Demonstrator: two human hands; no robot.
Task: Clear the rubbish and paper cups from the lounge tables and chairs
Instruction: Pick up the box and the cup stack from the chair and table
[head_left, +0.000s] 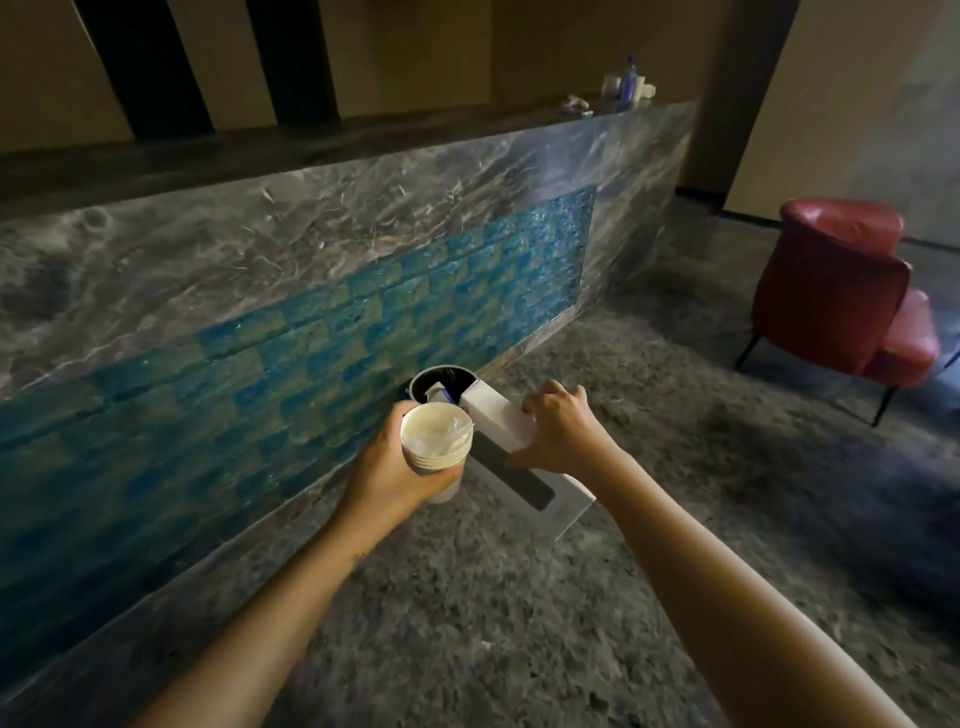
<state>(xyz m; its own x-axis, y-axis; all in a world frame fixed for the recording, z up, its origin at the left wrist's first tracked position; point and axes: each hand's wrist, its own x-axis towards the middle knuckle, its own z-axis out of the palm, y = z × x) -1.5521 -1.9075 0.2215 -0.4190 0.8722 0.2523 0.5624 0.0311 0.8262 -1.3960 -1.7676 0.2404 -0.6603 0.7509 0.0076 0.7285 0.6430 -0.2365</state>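
My left hand (387, 467) grips a stack of several nested white paper cups (436, 441), with crumpled clear wrap inside the top one. My right hand (558, 431) holds a long white box (501, 421) with a dark strip along its side. The box's far end points at a round dark bin (441, 382) on the floor against the counter base. Some rubbish with a blue part shows inside the bin. The cups hover just in front of the bin's rim.
A long marble counter (363, 218) with a blue tiled panel runs along the left. On its far end stand a blue bottle (629, 80) and white cups. A red armchair (841, 291) stands on the speckled carpet at right.
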